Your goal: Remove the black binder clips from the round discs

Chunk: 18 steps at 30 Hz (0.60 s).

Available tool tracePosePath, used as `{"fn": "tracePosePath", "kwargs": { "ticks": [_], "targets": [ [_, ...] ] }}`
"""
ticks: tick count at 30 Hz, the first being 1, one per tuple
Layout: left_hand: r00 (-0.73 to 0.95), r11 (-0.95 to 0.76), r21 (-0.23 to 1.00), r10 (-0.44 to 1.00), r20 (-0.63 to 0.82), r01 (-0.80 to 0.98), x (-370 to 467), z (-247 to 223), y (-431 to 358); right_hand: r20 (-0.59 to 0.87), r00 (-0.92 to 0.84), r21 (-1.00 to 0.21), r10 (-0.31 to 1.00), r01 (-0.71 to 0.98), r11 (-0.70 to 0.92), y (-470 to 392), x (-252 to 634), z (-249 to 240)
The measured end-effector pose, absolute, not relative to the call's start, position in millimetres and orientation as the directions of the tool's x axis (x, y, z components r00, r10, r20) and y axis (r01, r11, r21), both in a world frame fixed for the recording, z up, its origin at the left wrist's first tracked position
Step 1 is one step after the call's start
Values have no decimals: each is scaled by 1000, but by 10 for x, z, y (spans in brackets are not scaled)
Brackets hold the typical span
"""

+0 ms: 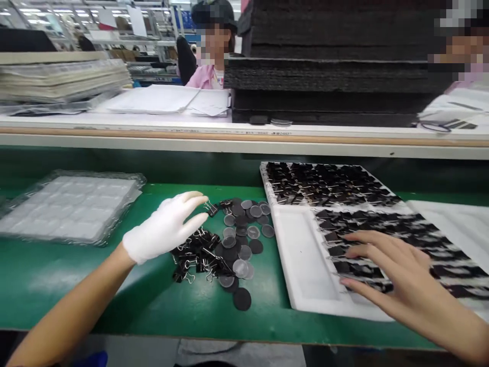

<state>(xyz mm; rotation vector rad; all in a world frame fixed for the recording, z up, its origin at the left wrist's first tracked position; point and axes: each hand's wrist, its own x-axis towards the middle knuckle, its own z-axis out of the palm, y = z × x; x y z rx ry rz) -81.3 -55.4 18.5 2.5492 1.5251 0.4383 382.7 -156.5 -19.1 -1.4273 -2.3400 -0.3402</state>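
Observation:
My left hand (168, 224), in a white glove, pinches a small black binder clip (211, 208) between thumb and fingertips. Below it lies a loose pile of black binder clips (196, 255) with silver wire handles. Beside the pile, black discs (242, 298) and clear discs (253, 232) are scattered over the green table. My right hand (393, 270), bare, reaches over a white foam tray (305, 255) at the right. Its thumb and fingers are apart above rows of dark clipped pieces (378, 224); whether the fingertips touch them I cannot tell.
A stack of clear plastic trays (72, 206) sits on the left of the green table (153, 306). Behind runs a raised shelf (153, 140) bearing papers (153, 99) and tall black foam sheets (324, 76). Another person (214, 51) is beyond it, and one more at the far right.

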Motion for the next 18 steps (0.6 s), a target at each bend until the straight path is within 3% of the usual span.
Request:
{"fn": "tracePosePath", "kwargs": {
  "ticks": [3, 5, 7, 9, 13, 18],
  "targets": [
    [254, -335, 198, 903, 346, 921, -1275, -105, -772, 383, -561, 50, 734, 806, 590, -1283, 3412, -108],
    [17, -158, 250, 873, 488, 955, -1584, -374, -956, 310, -629, 49, 713, 760, 648, -1064, 3134, -152],
    [-218, 62, 292, 814, 539, 954, -1858, -634, -1165, 251, -672, 65, 697, 730, 681, -843, 2877, -281],
    [-318, 251, 197, 789, 525, 948, -2072, -825, -1376, 232, -687, 115, 688, 722, 682, -649, 2659, -465],
    [-290, 310, -12, 902, 319, 951, -2294, -952, -1665, 250, -705, 220, 664, 709, 670, -426, 2397, -774],
    [-187, 172, 85, 960, 207, 981, -2298, -934, -1688, 276, -724, 276, 632, 690, 670, -378, 2382, -829]
  ]
}}
